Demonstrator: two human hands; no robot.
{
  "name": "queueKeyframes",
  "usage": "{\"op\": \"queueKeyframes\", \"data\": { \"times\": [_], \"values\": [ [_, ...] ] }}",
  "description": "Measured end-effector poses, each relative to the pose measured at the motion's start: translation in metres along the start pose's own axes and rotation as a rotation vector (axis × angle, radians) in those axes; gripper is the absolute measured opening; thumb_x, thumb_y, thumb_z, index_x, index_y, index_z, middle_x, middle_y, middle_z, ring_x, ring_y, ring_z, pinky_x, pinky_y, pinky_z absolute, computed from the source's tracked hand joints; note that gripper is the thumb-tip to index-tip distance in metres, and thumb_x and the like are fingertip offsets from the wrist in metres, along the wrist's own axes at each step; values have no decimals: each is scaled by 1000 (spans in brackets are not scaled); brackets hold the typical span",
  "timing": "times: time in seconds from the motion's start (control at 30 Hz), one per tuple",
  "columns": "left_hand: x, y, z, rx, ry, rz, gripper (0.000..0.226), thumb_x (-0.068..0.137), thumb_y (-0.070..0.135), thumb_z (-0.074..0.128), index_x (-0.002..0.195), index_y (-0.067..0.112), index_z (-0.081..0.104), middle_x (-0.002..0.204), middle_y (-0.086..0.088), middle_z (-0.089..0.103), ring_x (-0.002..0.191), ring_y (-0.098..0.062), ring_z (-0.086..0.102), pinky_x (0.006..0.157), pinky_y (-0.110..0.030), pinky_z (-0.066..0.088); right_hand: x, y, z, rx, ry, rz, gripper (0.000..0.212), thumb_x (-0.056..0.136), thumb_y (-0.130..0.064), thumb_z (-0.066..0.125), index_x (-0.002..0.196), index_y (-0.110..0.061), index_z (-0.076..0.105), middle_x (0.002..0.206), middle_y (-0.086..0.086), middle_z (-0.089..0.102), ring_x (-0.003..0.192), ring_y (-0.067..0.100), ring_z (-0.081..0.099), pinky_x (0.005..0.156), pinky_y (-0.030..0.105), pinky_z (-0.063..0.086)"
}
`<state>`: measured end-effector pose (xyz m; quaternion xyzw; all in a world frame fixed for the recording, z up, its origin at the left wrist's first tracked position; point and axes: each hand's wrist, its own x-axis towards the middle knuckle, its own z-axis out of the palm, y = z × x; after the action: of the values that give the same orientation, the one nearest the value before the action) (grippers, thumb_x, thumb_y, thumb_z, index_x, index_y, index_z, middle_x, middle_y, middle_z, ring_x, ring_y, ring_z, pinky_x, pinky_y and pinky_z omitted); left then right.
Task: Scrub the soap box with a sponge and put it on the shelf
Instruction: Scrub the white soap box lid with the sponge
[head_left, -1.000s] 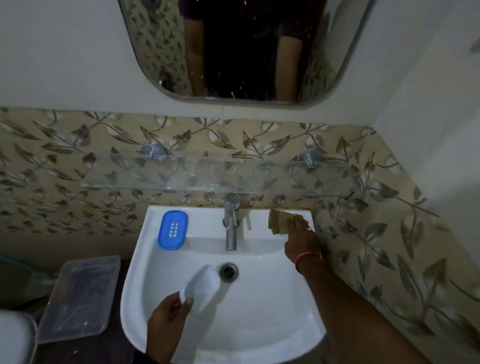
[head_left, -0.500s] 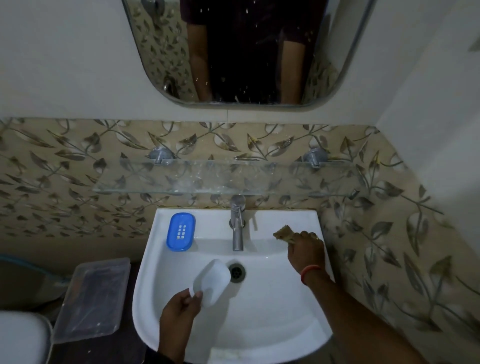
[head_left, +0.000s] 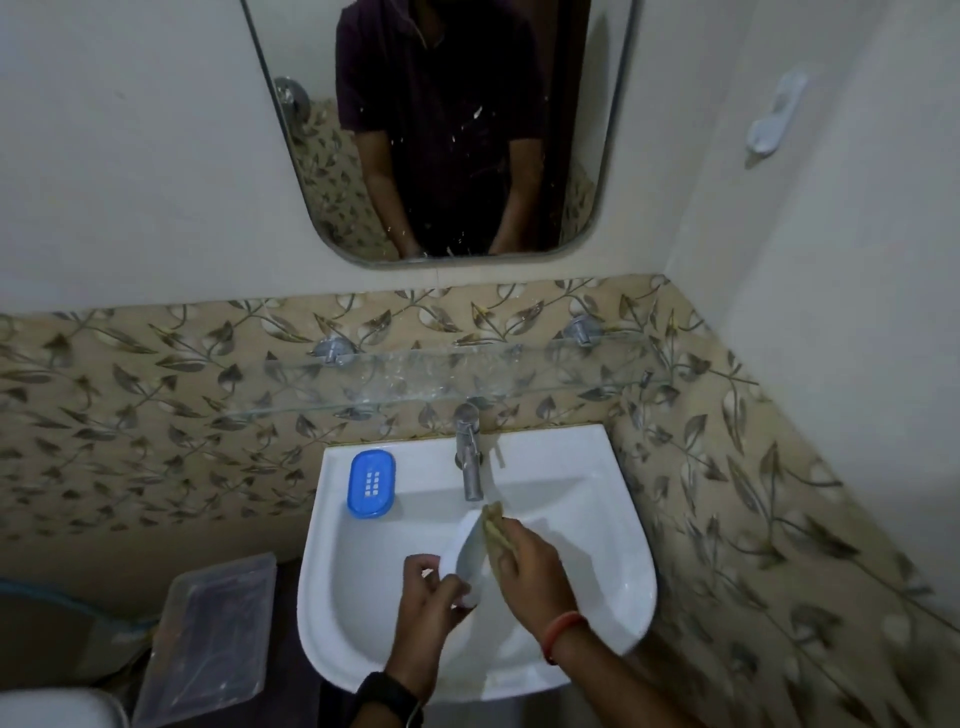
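Over the white sink, my left hand grips the near end of a white soap box piece, tilted on edge. My right hand holds a yellow-brown sponge pressed against the white piece's far side. A blue soap box part with a grid of holes lies on the sink's back left ledge. A glass shelf runs along the leaf-patterned tiles above the tap.
A clear plastic tub sits on the floor left of the sink. A mirror hangs above the shelf. A white hook is fixed on the right wall, which stands close to the sink.
My right hand has carried the sponge from the sink's back right ledge to the white piece. The left hand has tilted that piece on edge. The view has tipped upward.
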<state>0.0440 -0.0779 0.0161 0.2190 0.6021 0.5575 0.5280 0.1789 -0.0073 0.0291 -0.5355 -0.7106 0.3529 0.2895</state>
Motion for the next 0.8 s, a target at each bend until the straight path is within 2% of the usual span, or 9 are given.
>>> {"op": "queueKeyframes", "data": {
  "times": [0.07,0.17,0.23,0.3,0.4,0.53,0.67,0.73,0.8],
  "values": [
    [-9,10,7,28,-72,29,28,71,17,58,95,31,53,104,-18,65,94,-30,64,75,-38,62,-5,-15,2,-41,72,0,27,97,-21,52,122,-21,61,115,-1,68,105,13,63,92,22,54],
    [-12,20,13,1,-148,40,46,75,20,55,117,38,57,123,-12,64,113,-34,62,85,-44,61,-8,-30,0,-47,146,5,31,95,-23,56,126,-20,60,116,-1,67,104,13,63,89,20,53],
    [-14,27,19,-69,-218,46,47,78,26,57,123,37,61,131,-7,65,120,-30,61,86,-44,59,-8,-37,-4,-19,184,14,33,93,-22,60,126,-19,60,115,0,67,103,14,64,89,21,54],
    [-16,36,26,-148,-272,55,47,83,37,59,130,34,59,136,-5,64,124,-27,60,87,-43,57,-9,-43,-9,16,218,19,28,90,-20,64,117,-19,65,107,2,70,95,14,66,85,24,57],
    [-14,54,32,-231,-296,41,44,96,48,54,138,34,57,139,-5,63,127,-26,60,88,-35,57,-16,-54,-13,-10,139,-104,15,89,-27,62,100,-23,72,93,-3,75,82,8,67,77,24,59],
    [-10,63,33,-287,-294,28,49,95,52,53,138,30,58,141,-6,62,127,-24,60,88,-31,57,-23,-62,-24,-143,31,-257,21,89,-36,57,103,-28,71,93,-5,75,83,10,67,82,20,57],
    [-13,63,41,-302,-286,13,48,96,50,49,137,29,59,138,-8,63,128,-30,58,89,-43,56,-4,-69,-44,-249,208,-196,18,88,-25,61,97,-20,75,92,4,75,81,18,68,80,31,58],
    [-17,68,44,-336,-267,-27,55,88,50,56,137,25,60,137,-12,64,128,-35,57,83,-42,59,9,-75,-53,-229,317,-114,21,89,-21,61,104,-14,74,97,9,75,85,21,68,82,31,58],
    [-19,71,45,-370,-258,-44,59,85,49,59,138,23,58,135,-14,64,126,-34,58,81,-42,61,15,-81,-56,-198,358,-122,23,90,-18,62,110,-12,72,101,9,74,90,22,68,83,29,56]
  ]
}}
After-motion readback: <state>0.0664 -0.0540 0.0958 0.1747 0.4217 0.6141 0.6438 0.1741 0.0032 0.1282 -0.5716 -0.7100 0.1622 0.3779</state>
